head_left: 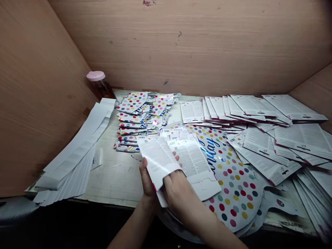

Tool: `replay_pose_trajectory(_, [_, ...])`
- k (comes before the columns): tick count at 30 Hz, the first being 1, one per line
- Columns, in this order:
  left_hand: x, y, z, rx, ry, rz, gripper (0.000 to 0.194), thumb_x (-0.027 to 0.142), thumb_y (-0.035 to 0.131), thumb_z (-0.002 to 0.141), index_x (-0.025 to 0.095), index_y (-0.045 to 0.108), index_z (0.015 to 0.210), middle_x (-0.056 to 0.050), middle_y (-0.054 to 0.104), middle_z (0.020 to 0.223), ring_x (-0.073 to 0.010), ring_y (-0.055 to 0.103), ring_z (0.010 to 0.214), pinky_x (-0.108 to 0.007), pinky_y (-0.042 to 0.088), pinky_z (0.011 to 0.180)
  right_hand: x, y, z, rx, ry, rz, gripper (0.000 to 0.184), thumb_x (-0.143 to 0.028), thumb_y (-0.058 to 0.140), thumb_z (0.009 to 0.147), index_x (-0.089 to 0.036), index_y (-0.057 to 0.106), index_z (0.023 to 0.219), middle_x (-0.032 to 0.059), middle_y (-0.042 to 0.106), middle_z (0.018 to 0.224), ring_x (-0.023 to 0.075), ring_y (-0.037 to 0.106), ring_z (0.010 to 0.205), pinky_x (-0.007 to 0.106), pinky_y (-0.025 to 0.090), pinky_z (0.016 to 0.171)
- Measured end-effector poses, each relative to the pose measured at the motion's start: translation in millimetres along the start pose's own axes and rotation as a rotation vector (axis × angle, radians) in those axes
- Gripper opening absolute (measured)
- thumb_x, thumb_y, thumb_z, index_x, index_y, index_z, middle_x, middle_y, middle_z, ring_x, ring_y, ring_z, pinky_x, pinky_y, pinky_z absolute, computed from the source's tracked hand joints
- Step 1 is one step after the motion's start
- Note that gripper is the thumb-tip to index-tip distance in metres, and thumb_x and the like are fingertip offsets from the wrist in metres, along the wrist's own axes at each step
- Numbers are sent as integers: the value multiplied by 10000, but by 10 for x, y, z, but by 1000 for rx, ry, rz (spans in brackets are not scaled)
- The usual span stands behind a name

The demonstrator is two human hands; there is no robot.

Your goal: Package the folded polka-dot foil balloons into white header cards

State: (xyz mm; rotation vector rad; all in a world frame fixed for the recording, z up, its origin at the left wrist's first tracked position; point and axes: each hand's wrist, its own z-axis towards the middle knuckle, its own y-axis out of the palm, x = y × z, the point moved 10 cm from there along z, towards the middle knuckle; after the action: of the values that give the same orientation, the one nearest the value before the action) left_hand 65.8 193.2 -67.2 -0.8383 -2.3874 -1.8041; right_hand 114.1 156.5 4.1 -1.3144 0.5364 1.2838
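My left hand (pixel 146 180) and my right hand (pixel 178 193) both grip a white printed card (pixel 158 157), held bent over at the table's front edge. Its printed back faces up. Just right of it lies another printed card (pixel 197 162) with barcode labels, on top of a flat polka-dot foil balloon (pixel 233 186) with blue lettering. Behind the hands stands a stack of folded polka-dot balloons (pixel 135 117).
A fanned pile of white paper strips (pixel 77 152) lies at the left. Many printed white cards (pixel 272 138) spread over the right half of the table. A pink-lidded jar (pixel 98 81) stands in the back left corner. Wooden walls (pixel 197 45) close the booth.
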Motion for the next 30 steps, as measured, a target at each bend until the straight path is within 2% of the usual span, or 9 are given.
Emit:
replay_pose_trajectory(3, [-2, 3, 58, -33, -100, -22, 868, 703, 462, 742, 69, 524, 1331, -205, 637, 1242, -452, 531, 1214, -611, 388, 1022, -266, -177, -348, -65, -173, -270, 539, -63, 525, 884, -231, 492, 1395, 134, 557, 1373, 313, 509, 1277, 480, 462, 1036])
replay_pose_trajectory(6, [-118, -19, 56, -51, -182, 35, 874, 698, 484, 706, 55, 549, 1295, -214, 628, 1252, -473, 512, 1224, -633, 359, 1032, -173, -598, -525, 155, -135, -385, 394, -70, 547, 898, -220, 585, 1260, 124, 637, 1106, 238, 613, 1035, 355, 545, 836])
replay_pose_trajectory(9, [-132, -208, 75, 60, -29, 369, 738, 570, 545, 735, 108, 544, 1312, -171, 603, 1311, -444, 476, 1276, -616, 332, 1071, 255, -829, -512, 296, 14, -410, 234, -148, 549, 923, -209, 633, 1133, 95, 588, 969, 226, 592, 916, 368, 531, 765])
replay_pose_trajectory(12, [-41, -346, 46, 147, 198, 697, 762, 307, 674, 742, 233, 395, 1448, -82, 455, 1487, -345, 327, 1411, -535, 225, 1165, 648, -799, -427, 252, 70, -443, 192, -209, 543, 934, -205, 651, 1093, 85, 573, 947, 232, 573, 894, 404, 523, 781])
replay_pose_trajectory(14, [135, -305, -38, 156, 438, 1024, 788, 215, 696, 762, 289, 363, 1472, -40, 312, 1576, -300, 201, 1469, -500, 142, 1196, 795, -789, -415, 239, 81, -440, 180, -218, 547, 932, -195, 657, 1073, 79, 562, 935, 225, 566, 874, 400, 522, 775])
replay_pose_trajectory(17, [85, -6, -164, -125, 684, 1698, 513, 168, 577, 872, 345, 542, 1352, -17, 406, 1528, -283, 248, 1457, -522, 152, 1188, 821, -771, -449, 234, 62, -439, 143, -197, 543, 934, -187, 667, 1004, 66, 552, 892, 211, 553, 841, 375, 505, 751])
replay_pose_trajectory(20, [-148, 26, -214, -465, 571, 1991, 463, 203, 512, 927, 349, 524, 1366, -29, 491, 1468, -274, 351, 1416, -534, 220, 1172, 746, -690, -493, 213, 25, -471, 163, -142, 510, 944, -196, 664, 937, 50, 549, 816, 201, 524, 805, 361, 473, 729])
replay_pose_trajectory(25, [-260, -41, -251, -609, 415, 2235, 840, 614, 637, 797, 224, 354, 1485, -105, 285, 1578, -333, 217, 1465, -571, 204, 1174, 749, -575, -536, 198, 26, -462, 130, -128, 531, 942, -203, 636, 936, 46, 561, 813, 202, 490, 814, 362, 445, 731])
replay_pose_trajectory(30, [-288, -94, -253, -629, 428, 2287, 960, 689, 639, 743, 227, 293, 1510, -96, 236, 1596, -317, 172, 1480, -546, 176, 1191, 834, -531, -500, 165, 53, -501, 119, -127, 518, 948, -196, 586, 879, 40, 557, 811, 200, 477, 802, 357, 421, 728])
